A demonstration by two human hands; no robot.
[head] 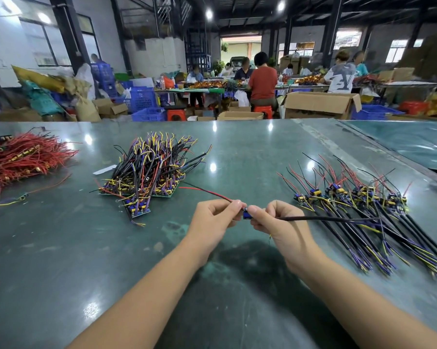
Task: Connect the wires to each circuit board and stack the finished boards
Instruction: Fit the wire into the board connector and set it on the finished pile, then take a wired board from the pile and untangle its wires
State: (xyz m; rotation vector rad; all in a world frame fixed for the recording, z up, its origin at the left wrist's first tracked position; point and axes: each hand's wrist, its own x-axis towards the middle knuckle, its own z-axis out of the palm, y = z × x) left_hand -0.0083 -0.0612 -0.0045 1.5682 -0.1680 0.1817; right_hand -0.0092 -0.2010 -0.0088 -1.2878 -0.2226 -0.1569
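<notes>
1. The small blue circuit board [247, 214] sat between the two hands, just above the green table [237, 147] near its middle, raised off the surface as far as the view showed.
2. The left hand [216, 220] was closed in a pinch: thumb and forefinger held the red and black wires [207, 190] right at the board's left edge. From that pinch the wires ran off toward ten o'clock, long and nearly straight, their far ends resting near the pile of boards [146, 172].
3. The right hand [277, 220] was also closed, its thumb and fingers curled round the board's right side and the start of a black cable [325, 218]. That cable left the grip toward three o'clock and crossed over the row of boards [350, 195] laid out on the right.
4. So the piece's long axis lay across the view, from ten o'clock to three o'clock, with the board as the joint in the middle and the two grips almost touching each other.
5. The coming move seemed to turn on this: the wires had to go in along that same line, pushed from the left hand toward three o'clock while the right hand braced the board. Whether they were already seated could not be told; fingertips hid the joint.
6. For stacking, the row at two to three o'clock lay nearer the right hand; the pile at eleven o'clock lay nearer the left.
7. A heap of red wires [23, 157] lay at nine to ten o'clock, well apart.
</notes>
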